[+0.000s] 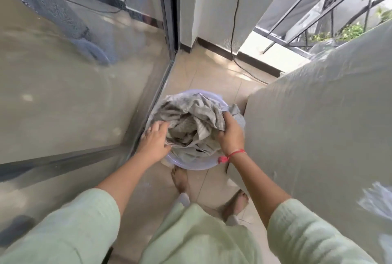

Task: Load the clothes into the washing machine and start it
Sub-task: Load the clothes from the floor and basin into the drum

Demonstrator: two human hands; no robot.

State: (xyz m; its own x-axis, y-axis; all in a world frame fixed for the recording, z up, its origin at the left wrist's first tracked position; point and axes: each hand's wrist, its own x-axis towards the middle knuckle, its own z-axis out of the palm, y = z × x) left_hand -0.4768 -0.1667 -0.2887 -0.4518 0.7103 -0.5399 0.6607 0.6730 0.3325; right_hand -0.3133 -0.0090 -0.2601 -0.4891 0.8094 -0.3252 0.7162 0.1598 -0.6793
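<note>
A pale lilac plastic tub [192, 165] stands on the tiled floor between my feet and the wall. It is filled with crumpled grey clothes [191, 119]. My left hand [153, 140] grips the left side of the pile, fingers curled into the cloth. My right hand [230, 133], with a red thread at the wrist, grips the right side of the same pile. On my right stands a tall bulk under a pale cover [318, 126], which may be the washing machine; its door and controls are hidden.
A glass sliding door [84, 94] runs along the left with a dark frame [169, 9]. A black cable [234, 30] hangs down the white wall to the floor. A metal railing [318, 9] and greenery lie at upper right. The floor strip is narrow.
</note>
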